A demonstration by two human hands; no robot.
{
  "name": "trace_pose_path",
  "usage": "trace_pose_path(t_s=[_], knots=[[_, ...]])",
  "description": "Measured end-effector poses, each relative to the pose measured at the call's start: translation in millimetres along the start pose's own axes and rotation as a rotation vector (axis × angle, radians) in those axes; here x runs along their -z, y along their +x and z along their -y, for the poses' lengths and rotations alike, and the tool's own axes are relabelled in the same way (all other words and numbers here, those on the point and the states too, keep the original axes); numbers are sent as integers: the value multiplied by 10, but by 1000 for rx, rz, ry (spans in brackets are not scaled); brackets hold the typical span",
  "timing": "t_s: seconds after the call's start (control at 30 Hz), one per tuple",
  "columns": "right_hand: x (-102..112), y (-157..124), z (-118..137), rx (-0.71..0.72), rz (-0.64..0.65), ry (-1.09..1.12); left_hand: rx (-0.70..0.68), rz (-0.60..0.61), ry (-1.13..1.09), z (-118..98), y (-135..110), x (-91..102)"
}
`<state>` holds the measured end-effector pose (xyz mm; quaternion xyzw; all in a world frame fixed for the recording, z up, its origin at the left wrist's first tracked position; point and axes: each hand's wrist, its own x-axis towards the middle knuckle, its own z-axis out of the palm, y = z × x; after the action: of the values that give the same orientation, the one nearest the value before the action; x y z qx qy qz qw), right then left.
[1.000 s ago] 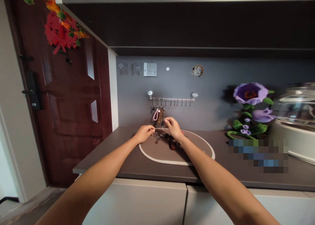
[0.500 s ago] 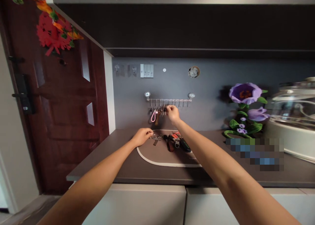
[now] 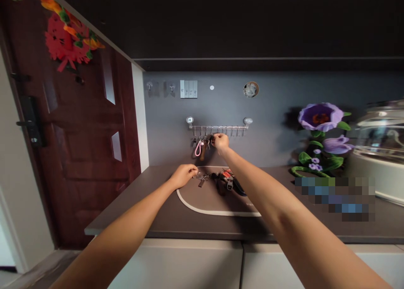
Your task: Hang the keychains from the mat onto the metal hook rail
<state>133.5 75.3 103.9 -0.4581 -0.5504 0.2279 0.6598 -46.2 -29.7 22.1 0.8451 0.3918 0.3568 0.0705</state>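
A clear hook rail (image 3: 217, 127) is fixed to the grey back wall by two round holders. My right hand (image 3: 222, 143) is raised to it, thumb and forefinger pinched on a dark-headed key (image 3: 211, 139) just under the hooks. Left of it hang more keys (image 3: 195, 143), a pink loop strap (image 3: 198, 148) and a brown fob (image 3: 203, 150). My left hand (image 3: 184, 176) rests low at the mat's left edge, fingers closed at a bunch of keys (image 3: 201, 179). On the mat (image 3: 205, 202) lies a pile of key fobs (image 3: 229, 185), one red; my right forearm partly covers it.
A low overhanging shelf (image 3: 221, 28) spans the top. Purple plush flowers (image 3: 320, 117) stand on the counter (image 3: 126, 213) at right, beside a glass-topped white container (image 3: 378, 171). At left is a dark red door (image 3: 94, 162) with a black handle.
My head view has shifted slightly. My right hand keeps its pinch at the rail, with the key now a little higher, close against the hooks. My left hand has hardly moved.
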Motion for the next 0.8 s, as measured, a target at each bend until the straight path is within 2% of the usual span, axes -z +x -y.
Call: trace_pose_path(t_s=[0.07,0.13,0.53,0.8], knots=[[5,-54,39,-100,-37,56,7,-4,1,4,1,-2],[15,-106,73,-142,-38,99,5,-7,-1,10,3,-4],[90,-163,-8,-150,6,101,36,-17,-28,60,1,-32],[219,-267,22,-178,114,149,89,-65,-7,48,3,-45]])
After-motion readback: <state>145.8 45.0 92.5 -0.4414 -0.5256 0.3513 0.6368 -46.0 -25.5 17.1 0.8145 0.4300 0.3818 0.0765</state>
